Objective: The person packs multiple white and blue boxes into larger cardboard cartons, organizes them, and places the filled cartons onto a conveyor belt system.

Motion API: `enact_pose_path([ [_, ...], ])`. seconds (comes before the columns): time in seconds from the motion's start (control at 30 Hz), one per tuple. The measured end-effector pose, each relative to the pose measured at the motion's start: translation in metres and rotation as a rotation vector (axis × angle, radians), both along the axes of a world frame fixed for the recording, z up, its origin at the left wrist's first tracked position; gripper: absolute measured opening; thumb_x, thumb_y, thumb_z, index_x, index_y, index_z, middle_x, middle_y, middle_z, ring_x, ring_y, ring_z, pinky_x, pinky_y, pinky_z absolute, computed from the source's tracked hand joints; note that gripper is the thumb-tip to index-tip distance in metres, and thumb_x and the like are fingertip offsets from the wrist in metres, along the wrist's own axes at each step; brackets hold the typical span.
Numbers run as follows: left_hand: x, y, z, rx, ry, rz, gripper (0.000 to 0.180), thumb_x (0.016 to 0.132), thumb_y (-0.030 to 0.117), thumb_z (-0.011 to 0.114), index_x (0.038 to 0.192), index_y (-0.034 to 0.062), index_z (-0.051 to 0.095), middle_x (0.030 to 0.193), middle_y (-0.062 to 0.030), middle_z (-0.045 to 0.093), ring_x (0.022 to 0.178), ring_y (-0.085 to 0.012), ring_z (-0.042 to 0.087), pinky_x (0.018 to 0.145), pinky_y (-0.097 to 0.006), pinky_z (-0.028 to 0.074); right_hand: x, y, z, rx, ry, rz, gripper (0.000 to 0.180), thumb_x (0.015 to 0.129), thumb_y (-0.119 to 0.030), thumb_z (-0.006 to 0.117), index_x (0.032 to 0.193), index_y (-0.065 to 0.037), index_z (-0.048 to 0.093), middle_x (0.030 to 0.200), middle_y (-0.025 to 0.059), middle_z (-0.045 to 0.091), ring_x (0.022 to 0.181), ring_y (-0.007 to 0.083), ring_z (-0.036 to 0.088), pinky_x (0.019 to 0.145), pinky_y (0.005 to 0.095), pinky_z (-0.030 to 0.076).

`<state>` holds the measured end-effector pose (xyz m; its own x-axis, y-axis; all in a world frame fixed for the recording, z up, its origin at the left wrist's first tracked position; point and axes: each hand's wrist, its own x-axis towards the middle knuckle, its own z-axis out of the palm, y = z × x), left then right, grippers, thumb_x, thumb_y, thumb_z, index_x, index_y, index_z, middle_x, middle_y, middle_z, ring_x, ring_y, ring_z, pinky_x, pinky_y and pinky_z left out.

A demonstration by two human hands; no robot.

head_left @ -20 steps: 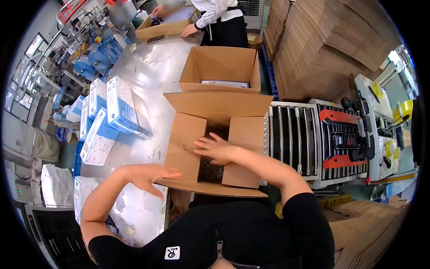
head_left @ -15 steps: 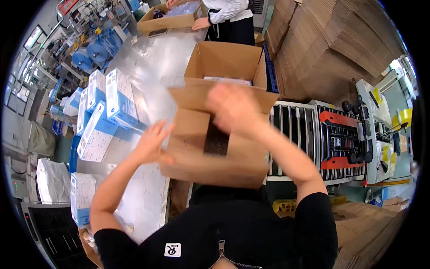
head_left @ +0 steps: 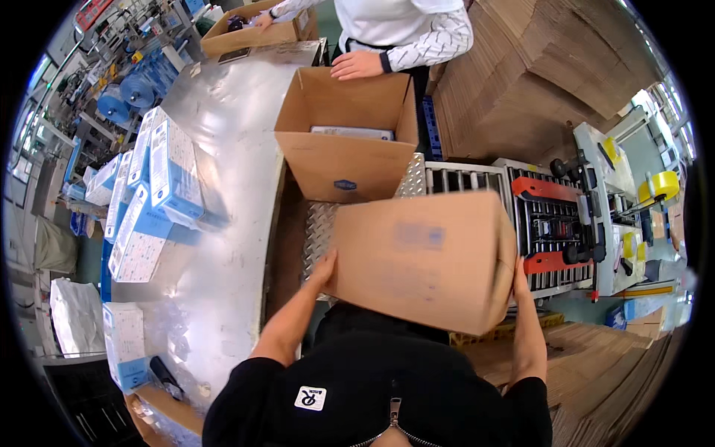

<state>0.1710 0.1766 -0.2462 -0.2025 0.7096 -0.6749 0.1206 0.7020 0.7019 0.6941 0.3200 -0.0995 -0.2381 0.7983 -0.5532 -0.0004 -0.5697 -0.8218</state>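
Note:
A brown cardboard box (head_left: 417, 253) is held in front of me between both hands, turned so a broad printed side faces up, slightly blurred by motion. My left hand (head_left: 323, 270) grips its left end, and my right hand (head_left: 519, 283) presses on its right end, where the flaps are folded in; some fingers are hidden behind the cardboard. Just beyond it stands an open cardboard box (head_left: 346, 164) with a white and blue carton (head_left: 352, 132) lying inside. A co-worker's hand (head_left: 359, 65) rests on that box's far rim.
On the metal table (head_left: 231, 141) at left stand several white and blue cartons (head_left: 171, 167). To the right, a roller conveyor (head_left: 465, 179) leads to a taping machine (head_left: 555, 223) with red guides. Stacked flat cardboard (head_left: 514, 89) fills the far right; a co-worker (head_left: 395, 26) stands beyond.
The box in front of me, upright with its top open before, is now tipped over and shifted right. Both my hands have moved to its ends. The co-worker has come to the open box.

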Motion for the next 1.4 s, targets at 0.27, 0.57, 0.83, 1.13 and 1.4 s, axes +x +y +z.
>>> enact_pose_path([
  [0.27,0.123,0.029,0.319,0.716,-0.521,-0.667,0.055,0.086,0.006,0.052,0.134,-0.0045,0.028,0.133,-0.0118,0.041,0.121,-0.0203,0.04,0.101,-0.035,0.033,0.005,-0.03,-0.019,0.036,0.172,0.162,0.075,0.09,-0.066,0.018,0.147,-0.017,0.012,0.15,0.0128,0.016,0.137,0.0289,0.02,0.109,0.0427,0.018],
  [0.57,0.065,0.057,0.293,0.434,1.179,-0.99,0.079,0.08,0.046,0.06,0.136,-0.0034,0.033,0.14,-0.0252,0.031,0.131,-0.0356,0.028,0.107,-0.049,0.023,-0.112,-0.027,0.093,0.529,-0.489,0.436,0.084,0.081,0.0,0.046,0.145,-0.012,-0.008,0.117,0.0298,0.052,0.102,0.0388,0.057,0.085,0.0389,0.045],
  [0.83,0.008,-0.003,0.03,0.058,0.38,-0.253,0.035,0.068,0.017,0.058,0.092,-0.0074,0.063,0.094,-0.0269,0.063,0.095,-0.0369,0.061,0.081,-0.042,0.047,-0.141,-0.003,0.093,0.663,-0.308,0.45,0.083,0.078,0.009,0.039,0.147,-0.015,0.0,0.135,0.0197,0.043,0.12,0.0281,0.048,0.096,0.0322,0.039],
  [1.13,-0.233,-0.059,0.232,0.751,0.93,-0.031,0.054,0.07,0.017,0.074,0.121,0.0084,0.055,0.125,-0.0105,0.054,0.119,-0.0291,0.046,0.101,-0.04,0.035,-0.26,-0.022,0.073,0.627,-0.369,0.542,0.092,0.073,0.013,0.045,0.147,-0.012,-0.003,0.149,0.019,0.015,0.136,0.0268,0.022,0.107,0.0306,0.022],
  [1.4,-0.441,-0.122,0.258,0.169,1.182,-0.179,0.096,0.048,0.023,0.081,0.132,0.0032,0.038,0.115,-0.0205,0.055,0.11,-0.0355,0.05,0.094,-0.044,0.039,-0.307,-0.012,0.144,1.078,-0.986,0.502,0.057,0.076,-0.001,0.06,0.13,0.0,0.041,0.132,0.0219,0.041,0.123,0.0366,0.039,0.103,0.0393,0.032],
])
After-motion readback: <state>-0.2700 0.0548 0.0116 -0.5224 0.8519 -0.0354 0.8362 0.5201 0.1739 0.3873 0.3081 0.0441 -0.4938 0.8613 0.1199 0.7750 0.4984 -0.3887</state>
